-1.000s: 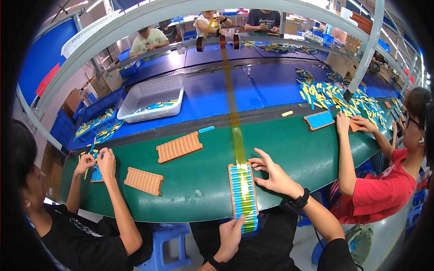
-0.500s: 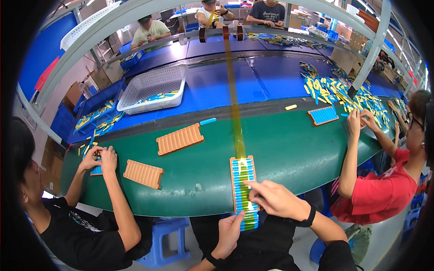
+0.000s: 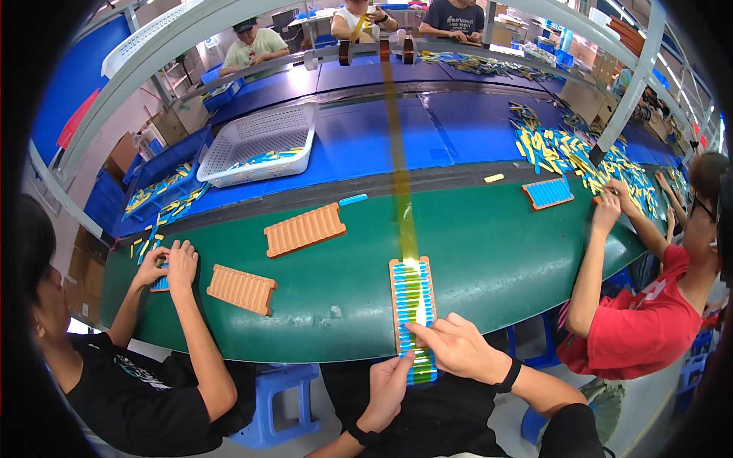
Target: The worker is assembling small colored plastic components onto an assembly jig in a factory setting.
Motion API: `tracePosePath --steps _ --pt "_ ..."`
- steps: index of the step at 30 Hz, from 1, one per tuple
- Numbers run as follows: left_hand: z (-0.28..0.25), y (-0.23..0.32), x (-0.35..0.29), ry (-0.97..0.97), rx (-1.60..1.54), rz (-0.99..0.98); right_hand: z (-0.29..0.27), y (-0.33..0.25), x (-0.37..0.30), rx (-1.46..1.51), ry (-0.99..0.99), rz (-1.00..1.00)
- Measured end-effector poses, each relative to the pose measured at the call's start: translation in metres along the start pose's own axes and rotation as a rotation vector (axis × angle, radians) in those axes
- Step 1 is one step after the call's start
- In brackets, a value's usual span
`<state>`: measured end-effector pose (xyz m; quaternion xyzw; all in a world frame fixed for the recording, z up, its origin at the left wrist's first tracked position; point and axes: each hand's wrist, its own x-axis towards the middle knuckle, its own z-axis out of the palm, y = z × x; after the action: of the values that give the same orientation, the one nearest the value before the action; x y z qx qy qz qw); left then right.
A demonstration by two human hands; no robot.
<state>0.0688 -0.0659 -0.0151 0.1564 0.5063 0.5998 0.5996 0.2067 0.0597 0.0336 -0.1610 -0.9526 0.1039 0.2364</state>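
Left hand [image 3: 388,388] gripped the near end of the ribbed rectangular orange tray [image 3: 395,299]; right hand [image 3: 466,351] touched translucent amber tape [image 3: 405,221], grip unclear. Even centreline pressure likely favoured flat adhesion.

I count one left hand [image 3: 388,385] and one right hand [image 3: 462,348] at one tray [image 3: 394,286], lower centre; two bare trays [image 3: 304,229], left of centre; one filled tray [image 3: 527,197] at right; a fifth tray [image 3: 159,289], partly hidden, at left. There's one long tape [image 3: 396,145] up the middle, three rolls [image 3: 345,53] at top centre, two white baskets [image 3: 263,126], upper left, one loose blue stick [image 3: 353,199], one loose yellow stick [image 3: 494,178], and five other people [image 3: 630,320] plainly visible; the heaped sticks [image 3: 553,155] defeat my counting
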Motion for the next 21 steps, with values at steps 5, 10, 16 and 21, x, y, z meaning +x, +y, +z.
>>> tracePosePath --steps 5,10,16,21 --pt "-0.001 0.003 0.001 -0.014 -0.010 0.030 0.001 0.021 0.027 -0.003 0.045 0.059" --pt "0.001 0.003 0.004 -0.022 0.004 0.054 0.011 0.050 0.058 -0.135 0.099 0.142" --pt "-0.010 -0.001 0.011 -0.042 0.082 0.093 0.022 0.082 0.091 -0.079 0.106 0.217" --pt "-0.003 0.004 0.010 -0.034 0.055 0.094 0.021 0.094 0.106 -0.070 0.119 0.256"
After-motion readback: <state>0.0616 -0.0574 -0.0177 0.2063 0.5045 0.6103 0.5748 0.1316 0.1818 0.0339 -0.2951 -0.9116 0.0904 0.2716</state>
